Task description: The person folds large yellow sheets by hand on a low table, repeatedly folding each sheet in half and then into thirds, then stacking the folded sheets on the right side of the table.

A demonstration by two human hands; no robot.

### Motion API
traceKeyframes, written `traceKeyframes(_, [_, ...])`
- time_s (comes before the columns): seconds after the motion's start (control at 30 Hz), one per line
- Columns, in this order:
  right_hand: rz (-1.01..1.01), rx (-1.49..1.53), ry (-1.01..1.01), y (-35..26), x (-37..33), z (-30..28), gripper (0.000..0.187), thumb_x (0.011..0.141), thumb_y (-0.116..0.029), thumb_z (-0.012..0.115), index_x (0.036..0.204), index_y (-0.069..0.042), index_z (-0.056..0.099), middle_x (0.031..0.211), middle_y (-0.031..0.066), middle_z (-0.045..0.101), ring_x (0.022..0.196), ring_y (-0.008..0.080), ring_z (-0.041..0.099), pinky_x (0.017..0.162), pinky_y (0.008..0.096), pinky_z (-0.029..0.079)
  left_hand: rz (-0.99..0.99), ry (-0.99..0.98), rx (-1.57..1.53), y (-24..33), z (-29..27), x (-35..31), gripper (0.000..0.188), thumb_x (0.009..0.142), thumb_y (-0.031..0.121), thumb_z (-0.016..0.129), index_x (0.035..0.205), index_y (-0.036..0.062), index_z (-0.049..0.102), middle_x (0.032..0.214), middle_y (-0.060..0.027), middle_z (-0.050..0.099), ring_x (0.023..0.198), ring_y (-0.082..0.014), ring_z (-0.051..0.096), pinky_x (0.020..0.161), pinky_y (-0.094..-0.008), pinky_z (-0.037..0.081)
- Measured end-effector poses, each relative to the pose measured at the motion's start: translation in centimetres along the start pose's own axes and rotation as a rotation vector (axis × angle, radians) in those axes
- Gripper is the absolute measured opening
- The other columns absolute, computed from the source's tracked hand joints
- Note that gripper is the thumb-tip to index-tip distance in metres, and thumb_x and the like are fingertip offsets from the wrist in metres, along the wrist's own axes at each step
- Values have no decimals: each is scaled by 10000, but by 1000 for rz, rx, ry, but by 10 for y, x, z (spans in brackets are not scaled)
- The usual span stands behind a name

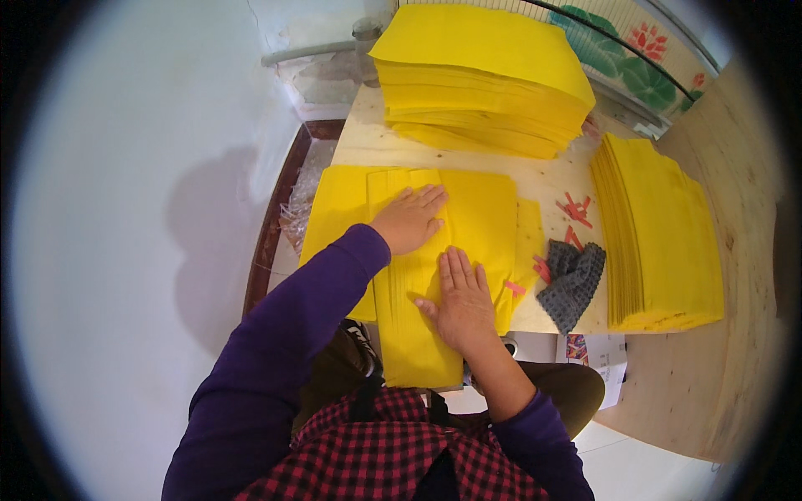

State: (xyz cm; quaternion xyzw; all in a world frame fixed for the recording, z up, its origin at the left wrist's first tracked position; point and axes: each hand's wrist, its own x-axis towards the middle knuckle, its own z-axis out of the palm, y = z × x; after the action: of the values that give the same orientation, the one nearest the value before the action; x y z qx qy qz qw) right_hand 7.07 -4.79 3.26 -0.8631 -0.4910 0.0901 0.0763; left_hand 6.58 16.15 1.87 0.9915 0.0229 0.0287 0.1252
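Yellow sheets, layered and folded into a long strip, lie before me and reach past the table's near edge. My left hand rests flat on their upper part, fingers stretched toward the right. Lower down, my right hand presses flat on the strip's right side, fingers pointing away from me and thumb spread. Both hands are open and grip nothing. Beneath lies a wider yellow sheet, showing to the left. A small red strip sits on the yellow material beside my right hand.
A tall stack of yellow sheets stands at the table's back. Another yellow stack is on the right. Between them and my work lie red strips and a crumpled dark grey textured cloth. A white wall rises on the left.
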Motion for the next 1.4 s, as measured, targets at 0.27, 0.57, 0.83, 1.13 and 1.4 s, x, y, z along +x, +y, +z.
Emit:
traceKeyframes(0.27, [-18,27,29,4,0,8,848,896,-570,470,1472,14,251,1553,152,225,1445,272,183,1171,454,103,-92,1,-12,-27,1,29,555,977,338,369,1434,23,343,1531,-121,294,1425,-252,247,1157,-424,198])
traceKeyframes(0.57, [-16,71,73,-1,-2,2,822,897,-544,491,1456,23,284,1539,165,251,1447,278,178,1170,464,96,-201,-23,102,-32,-4,44,586,997,377,345,1485,70,239,1553,-134,233,1447,-277,184,1167,-448,160])
traceKeyframes(0.83, [-25,636,246,10,-109,-14,521,846,-185,680,1287,14,489,1246,172,569,1128,347,544,979,430,424,-202,345,-49,-37,-35,-16,532,949,212,498,1428,31,353,1520,-169,291,1429,-320,218,1163,-436,179])
traceKeyframes(1.13, [556,1850,-131,12,-138,40,508,961,-292,567,1297,73,457,1208,152,572,1061,202,575,912,339,477,-348,631,-692,28,-40,-154,376,945,94,509,1306,-13,504,1321,-166,531,1257,-270,477,1055,-318,353])
traceKeyframes(1.4, [579,1909,-160,-3,-122,44,236,967,-186,559,1097,8,596,1013,88,667,863,180,660,797,323,562,-621,631,-1290,80,1,-222,310,972,119,501,1249,-13,543,1235,-104,589,1161,-190,543,1005,-303,400])
